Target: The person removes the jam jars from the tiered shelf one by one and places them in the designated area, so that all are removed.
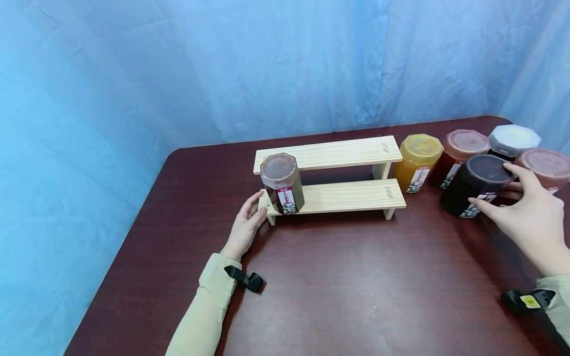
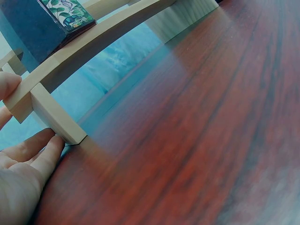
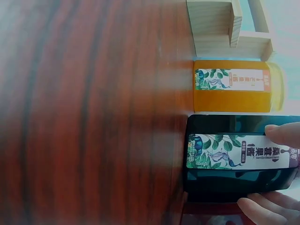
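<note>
At the left end of a two-step wooden shelf (image 1: pixel 347 195), my left hand (image 1: pixel 246 222) grips the lower step, thumb at the board's end and fingers by its short leg (image 2: pixel 58 115). A brown-filled jar (image 1: pixel 280 173) with a white and pink label stands on that step, just beside the hand. Over on the right, my right hand (image 1: pixel 532 212) holds a dark, nearly black jar (image 1: pixel 472 185) between thumb and fingers near its lid. The label of this dark jar faces the camera in the right wrist view, where fingertips (image 3: pixel 276 133) lie against its side.
A yellow jar (image 1: pixel 418 163) stands between the shelf and the dark jar. Behind the right hand are a red-brown jar (image 1: pixel 463 143), a white-lidded jar (image 1: pixel 514 138) and a pink-lidded jar (image 1: pixel 545 165). Blue curtain (image 1: pixel 267 69) hangs behind the dark red table (image 1: pixel 338 287).
</note>
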Demonstrator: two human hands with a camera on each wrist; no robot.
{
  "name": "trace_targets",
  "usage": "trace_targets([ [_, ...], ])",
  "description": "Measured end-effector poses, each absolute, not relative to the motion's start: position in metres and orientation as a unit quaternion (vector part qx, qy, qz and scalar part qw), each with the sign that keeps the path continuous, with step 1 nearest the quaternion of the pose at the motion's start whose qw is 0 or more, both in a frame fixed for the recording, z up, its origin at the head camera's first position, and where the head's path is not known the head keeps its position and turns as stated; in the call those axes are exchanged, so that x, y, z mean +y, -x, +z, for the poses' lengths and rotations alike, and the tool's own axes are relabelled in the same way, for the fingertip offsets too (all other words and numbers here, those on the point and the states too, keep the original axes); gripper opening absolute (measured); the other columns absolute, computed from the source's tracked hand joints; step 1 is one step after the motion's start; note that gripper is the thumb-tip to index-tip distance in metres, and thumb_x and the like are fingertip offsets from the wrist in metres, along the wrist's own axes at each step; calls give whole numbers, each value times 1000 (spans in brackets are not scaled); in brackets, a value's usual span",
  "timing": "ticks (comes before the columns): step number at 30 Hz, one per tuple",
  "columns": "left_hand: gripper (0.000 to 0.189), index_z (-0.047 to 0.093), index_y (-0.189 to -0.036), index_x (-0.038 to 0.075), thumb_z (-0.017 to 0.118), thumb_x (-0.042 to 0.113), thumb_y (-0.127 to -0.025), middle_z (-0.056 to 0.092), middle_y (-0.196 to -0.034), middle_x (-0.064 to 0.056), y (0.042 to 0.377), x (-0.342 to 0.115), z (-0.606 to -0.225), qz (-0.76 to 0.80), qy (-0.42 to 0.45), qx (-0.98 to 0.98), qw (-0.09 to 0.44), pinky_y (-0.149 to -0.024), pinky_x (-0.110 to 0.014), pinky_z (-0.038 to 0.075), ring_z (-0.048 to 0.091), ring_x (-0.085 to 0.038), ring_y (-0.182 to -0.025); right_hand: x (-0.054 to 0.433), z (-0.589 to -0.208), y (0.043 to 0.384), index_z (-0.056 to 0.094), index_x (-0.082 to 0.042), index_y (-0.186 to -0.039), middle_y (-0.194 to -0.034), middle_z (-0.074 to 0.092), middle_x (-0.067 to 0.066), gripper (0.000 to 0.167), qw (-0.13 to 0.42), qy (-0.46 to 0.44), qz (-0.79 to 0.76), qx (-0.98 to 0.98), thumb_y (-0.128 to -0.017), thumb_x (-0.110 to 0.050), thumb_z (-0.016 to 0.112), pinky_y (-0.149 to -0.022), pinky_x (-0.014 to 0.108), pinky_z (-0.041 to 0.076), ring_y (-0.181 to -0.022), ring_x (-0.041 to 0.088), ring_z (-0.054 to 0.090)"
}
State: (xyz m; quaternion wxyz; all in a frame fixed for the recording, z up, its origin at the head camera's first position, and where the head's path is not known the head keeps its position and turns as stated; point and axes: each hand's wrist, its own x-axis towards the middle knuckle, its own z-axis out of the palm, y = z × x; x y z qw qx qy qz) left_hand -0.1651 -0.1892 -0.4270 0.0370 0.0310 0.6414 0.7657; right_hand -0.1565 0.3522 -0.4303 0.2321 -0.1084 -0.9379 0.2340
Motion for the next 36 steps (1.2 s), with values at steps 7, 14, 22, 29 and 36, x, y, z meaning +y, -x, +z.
trace_targets([
  [7,50,34,-145,8,47,1,-97,52,-119,-6,165,-189,-428,767,-32,640,38,-92,-23,44,56,-5,-101,354,-434,156,26,-30,-150,-122,58,28,95,238,98,240,-936,-72,-36,81,-99,49,40,-99,16,66],
  [14,50,34,-145,8,47,1,-96,52,-118,-5,165,-189,-429,764,-27,644,37,-91,-22,45,56,-5,-100,321,-396,137,30,-16,-148,-116,56,35,88,230,87,260,-934,-75,-23,78,-97,45,44,-96,20,66],
  [22,50,34,-145,7,47,1,-97,54,-118,-5,165,-189,-429,769,-36,637,34,-91,-22,45,57,-5,-101,355,-432,156,31,-27,-148,-118,60,26,93,249,83,231,-937,-70,-33,82,-99,45,41,-92,14,64],
  [29,50,33,-145,6,47,2,-97,53,-121,-8,165,-190,-428,767,-38,639,35,-91,-22,45,57,-5,-101,363,-440,160,31,-26,-148,-119,59,27,94,244,83,224,-940,-70,-34,82,-90,56,40,-96,46,56],
  [36,50,34,-145,7,47,1,-97,50,-126,-8,164,-190,-428,771,-37,634,38,-90,-21,46,57,-4,-100,354,-429,154,33,-23,-147,-115,60,27,92,243,78,225,-940,-70,-32,83,-90,34,44,-79,-13,54],
])
